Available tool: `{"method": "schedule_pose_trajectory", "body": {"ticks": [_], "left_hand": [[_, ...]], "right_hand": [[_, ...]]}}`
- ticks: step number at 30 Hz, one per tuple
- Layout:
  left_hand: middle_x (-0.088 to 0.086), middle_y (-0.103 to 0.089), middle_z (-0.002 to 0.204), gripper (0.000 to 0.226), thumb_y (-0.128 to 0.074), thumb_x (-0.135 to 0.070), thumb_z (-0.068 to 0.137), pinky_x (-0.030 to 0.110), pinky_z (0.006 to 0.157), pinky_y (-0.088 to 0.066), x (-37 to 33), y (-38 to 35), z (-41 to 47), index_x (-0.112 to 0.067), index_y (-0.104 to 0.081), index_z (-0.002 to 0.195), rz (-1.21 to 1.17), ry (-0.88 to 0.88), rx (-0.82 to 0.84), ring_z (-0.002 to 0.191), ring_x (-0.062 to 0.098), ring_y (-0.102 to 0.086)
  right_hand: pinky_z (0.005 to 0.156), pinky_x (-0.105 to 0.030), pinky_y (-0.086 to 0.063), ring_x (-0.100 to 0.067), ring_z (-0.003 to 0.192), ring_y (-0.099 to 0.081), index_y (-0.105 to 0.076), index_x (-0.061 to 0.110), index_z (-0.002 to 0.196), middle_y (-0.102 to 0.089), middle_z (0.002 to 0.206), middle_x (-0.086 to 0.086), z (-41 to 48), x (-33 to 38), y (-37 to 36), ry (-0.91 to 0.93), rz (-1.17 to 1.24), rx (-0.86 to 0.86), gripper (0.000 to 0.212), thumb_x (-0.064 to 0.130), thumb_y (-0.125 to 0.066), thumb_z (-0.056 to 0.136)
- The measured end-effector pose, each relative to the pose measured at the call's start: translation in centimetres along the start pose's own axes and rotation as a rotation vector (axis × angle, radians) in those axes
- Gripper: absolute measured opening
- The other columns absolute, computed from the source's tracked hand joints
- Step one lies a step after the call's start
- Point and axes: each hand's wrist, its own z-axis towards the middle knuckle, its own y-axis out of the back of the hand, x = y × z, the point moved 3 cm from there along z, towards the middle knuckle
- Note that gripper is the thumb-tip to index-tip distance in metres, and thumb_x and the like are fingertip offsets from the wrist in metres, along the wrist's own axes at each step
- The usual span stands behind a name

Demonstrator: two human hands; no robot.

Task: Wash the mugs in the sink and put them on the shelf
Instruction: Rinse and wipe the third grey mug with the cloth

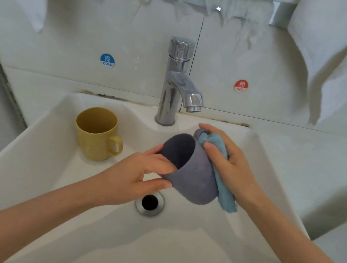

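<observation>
I hold the grey mug (192, 176) tilted on its side above the sink (45, 166), its mouth turned up and to my left. It hangs over the basin just above the drain (150, 202) and touches none of the white surface. My left hand (137, 176) grips it at the rim: the fingers are curled over the edge, at least one tip reaching inside and another pressed on the outer wall below. My right hand (231, 164) is closed on a blue cloth (223, 186) and presses it against the far side of the mug, my thumb lying on the bunched fabric near the rim. The loose end of the cloth hangs down past the mug's base. A grey loop pokes out above the cloth beside my fingers. It looks like the mug's handle, though most of it is covered.

The yellow mug (95, 134) stands upright on the left slope of the sink, handle pointing right, well apart from both hands. The chrome tap (176, 81) rises behind the basin, its spout aimed toward the grey mug. On the wall, a blue cold sticker (107, 60) sits left of the tap and a red hot sticker (241, 85) right of it. White towels (343, 57) hang above.
</observation>
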Motion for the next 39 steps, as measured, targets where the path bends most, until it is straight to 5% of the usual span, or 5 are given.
{"method": "schedule_pose_trajectory", "body": {"ticks": [5, 11, 16, 31, 39], "left_hand": [[-0.029, -0.063, 0.076, 0.008, -0.062, -0.031, 0.082, 0.006, 0.064, -0.041, -0.5, -1.0, 0.1, -0.032, -0.058, 0.088, -0.150, 0.146, 0.005, 0.070, -0.006, -0.058], [0.005, -0.052, 0.061, 0.053, -0.055, -0.048, 0.075, 0.020, 0.053, -0.036, -0.2, -1.7, -0.1, 0.005, -0.057, 0.076, -0.251, 0.190, -0.144, 0.056, 0.010, -0.046], [0.021, -0.065, 0.080, 0.050, -0.052, -0.048, 0.078, 0.045, 0.067, -0.048, -0.1, -2.0, -0.3, 0.000, -0.063, 0.086, -0.278, 0.198, -0.184, 0.076, 0.037, -0.060], [-0.003, -0.074, 0.087, 0.023, -0.053, -0.026, 0.078, 0.016, 0.074, -0.051, 0.6, -1.1, -0.4, -0.015, -0.068, 0.090, -0.635, 0.357, -0.300, 0.085, 0.009, -0.069], [-0.005, -0.074, 0.088, 0.012, -0.064, -0.023, 0.081, 0.014, 0.073, -0.049, 0.7, -0.4, -0.5, -0.016, -0.069, 0.090, -0.691, 0.318, -0.265, 0.086, 0.008, -0.069]], "right_hand": [[0.089, -0.008, -0.038, -0.002, 0.105, -0.054, -0.053, 0.039, 0.122, -0.059, 0.113, 0.008, -0.7, 0.3, -1.0, 0.140, -0.117, -0.019, 0.034, 0.025, -0.056, 0.090], [0.091, -0.015, -0.038, -0.004, 0.108, -0.047, -0.034, 0.049, 0.130, -0.050, 0.118, 0.007, -1.3, 1.2, -2.8, 0.216, -0.281, 0.021, 0.044, 0.048, -0.041, 0.087], [0.095, -0.015, -0.029, -0.004, 0.127, -0.026, 0.008, 0.050, 0.132, -0.028, 0.148, 0.011, -1.7, 1.3, -4.1, 0.212, -0.480, 0.066, 0.051, 0.053, -0.017, 0.088], [0.098, -0.005, -0.030, 0.011, 0.121, -0.042, -0.025, 0.045, 0.134, -0.038, 0.135, 0.031, -0.5, 0.1, -0.5, 0.173, -0.224, 0.285, 0.054, 0.021, -0.040, 0.088], [0.080, -0.036, -0.056, -0.016, 0.101, -0.063, -0.045, 0.049, 0.120, -0.063, 0.117, 0.011, -0.1, -0.8, 0.5, -0.100, 0.044, 0.343, 0.039, 0.036, -0.037, 0.084]]}}
